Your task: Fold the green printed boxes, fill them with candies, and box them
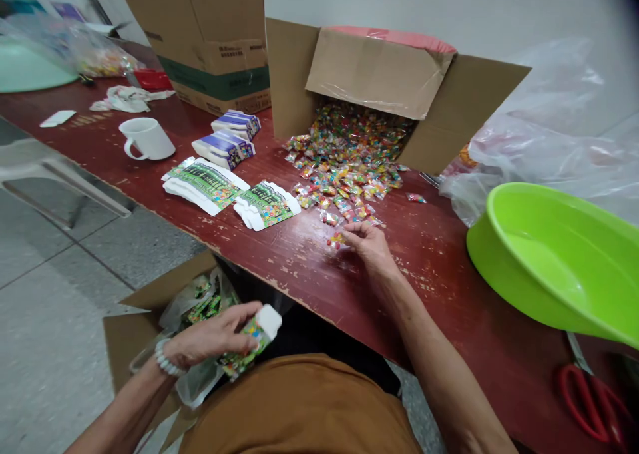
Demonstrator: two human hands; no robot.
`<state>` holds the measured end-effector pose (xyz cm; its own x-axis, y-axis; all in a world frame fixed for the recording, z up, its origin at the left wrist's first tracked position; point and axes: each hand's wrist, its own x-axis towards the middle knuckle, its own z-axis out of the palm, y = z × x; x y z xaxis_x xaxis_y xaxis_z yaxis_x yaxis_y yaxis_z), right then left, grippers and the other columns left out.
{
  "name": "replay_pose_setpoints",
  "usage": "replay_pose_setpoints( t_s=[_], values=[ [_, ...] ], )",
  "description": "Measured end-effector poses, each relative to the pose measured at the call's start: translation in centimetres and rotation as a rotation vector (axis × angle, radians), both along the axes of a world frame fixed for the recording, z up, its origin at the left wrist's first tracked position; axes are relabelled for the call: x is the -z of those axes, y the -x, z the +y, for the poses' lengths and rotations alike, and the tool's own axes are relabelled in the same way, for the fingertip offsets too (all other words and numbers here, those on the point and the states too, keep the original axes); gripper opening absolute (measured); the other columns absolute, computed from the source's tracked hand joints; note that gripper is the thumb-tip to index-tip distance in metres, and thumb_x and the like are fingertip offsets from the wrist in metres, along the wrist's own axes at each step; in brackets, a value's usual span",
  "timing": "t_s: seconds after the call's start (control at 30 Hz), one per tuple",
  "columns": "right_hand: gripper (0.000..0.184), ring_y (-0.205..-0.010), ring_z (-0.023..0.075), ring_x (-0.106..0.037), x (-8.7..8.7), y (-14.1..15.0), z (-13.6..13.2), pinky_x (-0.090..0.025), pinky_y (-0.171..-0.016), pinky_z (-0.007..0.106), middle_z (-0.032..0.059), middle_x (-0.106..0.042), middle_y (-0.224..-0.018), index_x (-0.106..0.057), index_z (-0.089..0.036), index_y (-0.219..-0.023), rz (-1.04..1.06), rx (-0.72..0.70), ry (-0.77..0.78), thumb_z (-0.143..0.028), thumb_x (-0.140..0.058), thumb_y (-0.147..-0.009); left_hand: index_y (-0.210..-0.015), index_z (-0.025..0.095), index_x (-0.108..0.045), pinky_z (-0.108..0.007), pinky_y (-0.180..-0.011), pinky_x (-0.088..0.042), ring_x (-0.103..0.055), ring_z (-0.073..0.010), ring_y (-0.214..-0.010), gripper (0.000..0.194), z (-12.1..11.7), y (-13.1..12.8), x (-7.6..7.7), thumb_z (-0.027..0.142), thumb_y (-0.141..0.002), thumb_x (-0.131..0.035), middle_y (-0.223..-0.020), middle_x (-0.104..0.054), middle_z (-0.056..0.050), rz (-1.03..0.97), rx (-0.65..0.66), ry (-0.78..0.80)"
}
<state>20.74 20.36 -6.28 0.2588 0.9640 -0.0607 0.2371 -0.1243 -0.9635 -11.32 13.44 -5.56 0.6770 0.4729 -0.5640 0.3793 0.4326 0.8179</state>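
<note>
My left hand (219,337) is wrapped round a small green printed carton (259,334) with a white flap at its top, held over the table's front edge. Between the fingertips of my right hand (367,244) is a small clear candy packet (335,239) with red and yellow sweets in it. Just beyond that hand, a heap of similar candy packets (349,154) spills from a cardboard box (379,71) lying on its side. Flat green cartons (207,184) are fanned out in two stacks left of the heap.
Purple-and-white cartons (227,148) and a white mug (147,139) stand farther left, before a tall cardboard box (214,48). At right are a lime-green basin (529,274) and red-handled scissors (589,401). Below the table edge, an open box (122,347) holds bagged green cartons.
</note>
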Motion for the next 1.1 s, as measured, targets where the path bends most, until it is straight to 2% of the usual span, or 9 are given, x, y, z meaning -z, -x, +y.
replay_pose_setpoints(
  t_s=[0.07,0.2,0.37,0.5,0.63,0.73,0.87,0.97,1.1],
  values=[
    [0.036,-0.059,0.0126,-0.06,-1.3,1.5,-1.8,-0.049,-0.058,0.025,0.0013,-0.068,-0.073,-0.065,-0.018,-0.084,0.162,-0.039,-0.045,-0.047,-0.075,-0.067,-0.11,0.021,-0.054,-0.025,-0.063,-0.045,-0.063,-0.016,-0.076,0.039,-0.2,-1.5,-0.4,0.037,-0.078,-0.07,-0.102,-0.068,-0.006,-0.084,-0.168,0.02],
    [0.028,-0.063,0.0126,-0.062,-3.2,4.6,-4.9,-0.051,-0.065,0.026,-0.0001,-0.068,-0.074,-0.066,-0.018,-0.082,0.351,-0.139,-0.115,-0.04,-0.079,-0.07,-0.108,0.021,-0.049,-0.025,-0.064,-0.047,-0.065,-0.0147,-0.07,0.033,-0.9,-5.1,-1.6,0.03,-0.08,-0.064,-0.091,-0.067,-0.003,-0.219,-0.325,-0.051],
    [0.014,-0.065,0.0148,-0.063,-3.2,6.8,-7.3,-0.05,-0.064,0.027,0.0009,-0.07,-0.075,-0.068,-0.019,-0.079,0.188,-0.192,-0.167,-0.032,-0.073,-0.077,-0.111,0.021,-0.047,-0.023,-0.058,-0.046,-0.061,-0.0118,-0.062,0.033,-1.5,-7.6,-2.4,0.022,-0.081,-0.059,-0.084,-0.064,0.0,-0.271,-0.378,-0.09],
    [0.008,-0.066,0.0152,-0.062,-3.2,6.9,-8.3,-0.05,-0.065,0.028,0.0009,-0.069,-0.075,-0.07,-0.021,-0.081,0.027,-0.359,-0.25,-0.029,-0.068,-0.083,-0.105,0.021,-0.049,-0.022,-0.055,-0.046,-0.059,-0.0113,-0.059,0.032,-1.6,-8.3,-2.6,0.017,-0.076,-0.062,-0.08,-0.062,0.002,-0.309,-0.454,-0.111],
    [0.013,-0.089,0.0184,-0.063,-3.3,6.3,-8.4,-0.049,-0.084,0.032,0.0043,-0.069,-0.093,-0.071,-0.022,-0.09,0.059,-0.362,-0.322,-0.031,-0.062,-0.09,-0.104,0.018,-0.053,-0.025,-0.051,-0.048,-0.062,-0.0157,-0.056,0.031,-1.5,-8.4,-2.8,0.042,-0.085,-0.059,-0.076,-0.065,-0.002,-0.365,-0.591,-0.03],
    [0.025,-0.076,0.0148,-0.062,-3.0,6.2,-8.2,-0.051,-0.068,0.027,0.0029,-0.066,-0.092,-0.064,-0.022,-0.106,0.318,-0.267,-0.113,-0.036,-0.067,-0.086,-0.108,0.016,-0.054,-0.028,-0.049,-0.05,-0.065,-0.0202,-0.055,0.047,-1.5,-8.4,-2.9,0.058,-0.087,-0.051,-0.075,-0.068,-0.006,-0.395,-0.622,0.054],
    [0.043,-0.057,0.0094,-0.054,-2.5,7.1,-8.1,-0.046,-0.05,0.02,-0.0012,-0.063,-0.081,-0.06,-0.023,-0.109,0.491,-0.437,0.088,-0.04,-0.079,-0.074,-0.117,0.019,-0.052,-0.026,-0.046,-0.051,-0.063,-0.0175,-0.053,0.041,-1.7,-9.1,-2.7,0.042,-0.084,-0.061,-0.077,-0.068,-0.003,-0.423,-0.637,-0.009],
    [0.033,-0.056,0.0072,-0.052,-2.2,7.8,-8.1,-0.044,-0.046,0.019,0.0021,-0.063,-0.093,-0.067,-0.02,-0.089,0.465,-0.423,0.04,-0.044,-0.08,-0.071,-0.113,0.02,-0.052,-0.023,-0.042,-0.051,-0.062,-0.015,-0.052,0.039,-1.7,-9.4,-2.7,0.038,-0.082,-0.067,-0.078,-0.066,-0.001,-0.422,-0.697,-0.046],
    [0.025,-0.056,0.0099,-0.055,-1.8,7.8,-8.1,-0.048,-0.05,0.024,0.0039,-0.067,-0.093,-0.071,-0.021,-0.077,0.335,-0.326,-0.173,-0.046,-0.074,-0.079,-0.115,0.021,-0.052,-0.028,-0.046,-0.055,-0.066,-0.0186,-0.054,0.035,-1.2,-9.0,-2.8,0.043,-0.09,-0.06,-0.079,-0.068,-0.003,-0.496,-0.659,0.152]
  ],
)
